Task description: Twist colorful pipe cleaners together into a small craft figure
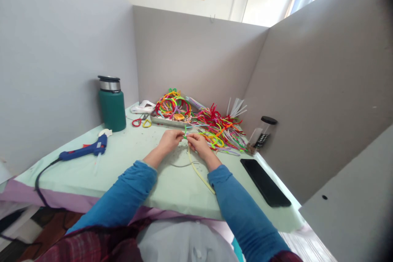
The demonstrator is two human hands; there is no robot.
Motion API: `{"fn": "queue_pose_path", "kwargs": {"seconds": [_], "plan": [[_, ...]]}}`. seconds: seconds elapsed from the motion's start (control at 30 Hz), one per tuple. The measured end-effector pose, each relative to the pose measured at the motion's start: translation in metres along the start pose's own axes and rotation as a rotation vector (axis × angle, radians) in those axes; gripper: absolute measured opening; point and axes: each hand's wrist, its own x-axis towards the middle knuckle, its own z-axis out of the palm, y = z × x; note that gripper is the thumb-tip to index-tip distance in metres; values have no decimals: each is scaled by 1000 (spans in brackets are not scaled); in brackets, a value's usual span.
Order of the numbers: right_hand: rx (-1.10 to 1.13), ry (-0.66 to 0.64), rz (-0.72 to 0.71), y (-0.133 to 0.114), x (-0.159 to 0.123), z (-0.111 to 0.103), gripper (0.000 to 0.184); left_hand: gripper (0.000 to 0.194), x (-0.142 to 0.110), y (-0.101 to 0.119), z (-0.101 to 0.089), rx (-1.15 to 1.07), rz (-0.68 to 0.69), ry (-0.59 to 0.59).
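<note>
Pale-green tabletop (pixel 138 143): left hand (pixel 170 140) and right hand (pixel 198 142) close together, both pinching a green pipe cleaner (pixel 185 130); glue gun (pixel 86 151) left, phone (pixel 265 182) right

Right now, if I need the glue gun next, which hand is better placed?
Probably your left hand: the blue glue gun lies on that side, while your right hand would reach across. Both seem to pinch a green strip, though.

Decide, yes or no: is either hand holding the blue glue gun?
No, the blue glue gun lies on the table, while the left hand and right hand pinch a thin green piece.
</note>
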Motion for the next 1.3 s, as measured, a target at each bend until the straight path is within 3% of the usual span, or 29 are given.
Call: {"fn": "queue_pose_path", "kwargs": {"seconds": [0.6,1.3], "plan": [[-14,-2,7,-2,-1,0,22,29,-3,-3,0,223,127,-11],[-11,-6,9,1,0,0,19,25,-3,-2,1,267,117,-24]]}}
